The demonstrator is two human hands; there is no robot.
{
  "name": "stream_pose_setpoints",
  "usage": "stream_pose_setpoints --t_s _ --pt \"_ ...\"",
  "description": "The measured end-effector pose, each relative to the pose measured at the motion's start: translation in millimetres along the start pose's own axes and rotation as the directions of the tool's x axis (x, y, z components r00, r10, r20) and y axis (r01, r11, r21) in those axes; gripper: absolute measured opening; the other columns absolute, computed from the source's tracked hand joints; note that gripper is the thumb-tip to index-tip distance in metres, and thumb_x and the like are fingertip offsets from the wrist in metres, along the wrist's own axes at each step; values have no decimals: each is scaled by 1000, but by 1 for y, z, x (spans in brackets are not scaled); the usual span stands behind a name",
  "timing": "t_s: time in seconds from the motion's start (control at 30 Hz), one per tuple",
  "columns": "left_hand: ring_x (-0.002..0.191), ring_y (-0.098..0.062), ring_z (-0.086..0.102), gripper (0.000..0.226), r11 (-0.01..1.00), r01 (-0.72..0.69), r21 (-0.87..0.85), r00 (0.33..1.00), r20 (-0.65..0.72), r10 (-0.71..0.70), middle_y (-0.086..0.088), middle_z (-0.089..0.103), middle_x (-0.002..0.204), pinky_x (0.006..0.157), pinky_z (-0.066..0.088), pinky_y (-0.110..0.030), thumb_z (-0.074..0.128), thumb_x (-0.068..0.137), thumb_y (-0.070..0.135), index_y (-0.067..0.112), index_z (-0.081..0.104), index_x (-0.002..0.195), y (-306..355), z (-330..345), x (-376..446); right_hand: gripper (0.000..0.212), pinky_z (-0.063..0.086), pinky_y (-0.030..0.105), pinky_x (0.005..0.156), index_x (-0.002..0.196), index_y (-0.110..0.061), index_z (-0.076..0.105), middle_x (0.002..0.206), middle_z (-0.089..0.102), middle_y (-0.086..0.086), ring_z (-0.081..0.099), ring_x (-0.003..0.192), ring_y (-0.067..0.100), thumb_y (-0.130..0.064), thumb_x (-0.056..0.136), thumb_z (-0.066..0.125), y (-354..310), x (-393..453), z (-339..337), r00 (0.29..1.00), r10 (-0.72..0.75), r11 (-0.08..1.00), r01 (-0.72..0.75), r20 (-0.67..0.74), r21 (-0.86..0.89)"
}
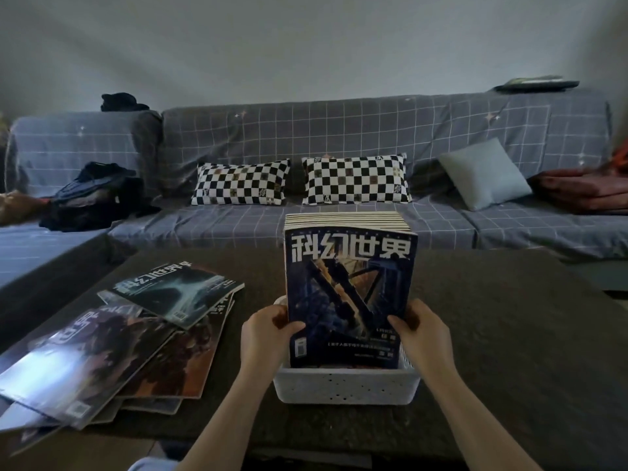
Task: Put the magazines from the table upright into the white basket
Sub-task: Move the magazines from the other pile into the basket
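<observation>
A white perforated basket (343, 385) stands on the dark table near me. Several magazines stand upright in it as one block (350, 283), the front one with a dark blue cover and large white characters. My left hand (268, 338) grips the block's left edge, thumb on the front cover. My right hand (421, 334) grips its right edge the same way. More magazines lie flat and fanned out (136, 338) on the table to the left of the basket.
The table (509, 334) has a dark grey cloth and bare room to the right of the basket. Behind it runs a grey checked sofa (339, 130) with two chequered cushions (355, 180), a grey cushion (486, 173) and piled clothes (95, 195).
</observation>
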State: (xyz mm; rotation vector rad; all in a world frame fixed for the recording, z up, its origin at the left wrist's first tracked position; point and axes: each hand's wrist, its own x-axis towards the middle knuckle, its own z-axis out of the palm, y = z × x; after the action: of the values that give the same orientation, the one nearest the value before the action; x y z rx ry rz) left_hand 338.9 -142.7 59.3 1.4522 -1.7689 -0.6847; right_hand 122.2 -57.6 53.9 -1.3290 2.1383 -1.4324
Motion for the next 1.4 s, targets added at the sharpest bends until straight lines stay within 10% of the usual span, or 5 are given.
stream_pose_setpoints --t_s 0.47,0.7,0.9,1.1,1.4 --pt "73 -10 68 12 973 27 -230 996 -82 -47 6 70 78 66 58 -29 79 76 22 24 68 80 0 7 1 12 35 7 54 89 -28 57 75 57 -23 53 69 -7 -17 89 61 4 -2 1 991 8 999 -2 -130 47" --pt "70 -2 64 19 975 -7 -223 986 -167 -31 10 68 77 63 52 -20 81 74 24 30 63 76 0 8 -3 16 37 10 58 102 -19 60 81 61 -18 56 73 -5 -18 87 65 7 -1 3 986 27 997 -14 -165 81" --pt "80 5 64 32 978 -101 -184 976 -211 61 6 74 98 66 45 0 75 80 22 16 71 112 -4 6 -2 46 47 23 86 133 -19 49 121 62 -4 59 107 13 -16 88 63 3 2 4 997 21 995 -14 -76 98" --pt "88 -11 71 30 979 -95 -182 970 -236 51 -5 73 105 77 57 -21 70 85 18 8 69 113 -2 12 -3 40 36 0 57 132 -23 52 112 66 -8 48 82 -6 -19 93 56 1 6 8 998 -37 999 38 -54 22" --pt "82 7 62 34 983 -109 -148 971 -230 72 4 73 103 62 39 7 71 85 22 10 67 117 2 12 -7 40 36 1 63 131 -23 53 110 65 -10 51 87 -2 -22 92 58 4 6 10 998 -42 999 44 -49 29"
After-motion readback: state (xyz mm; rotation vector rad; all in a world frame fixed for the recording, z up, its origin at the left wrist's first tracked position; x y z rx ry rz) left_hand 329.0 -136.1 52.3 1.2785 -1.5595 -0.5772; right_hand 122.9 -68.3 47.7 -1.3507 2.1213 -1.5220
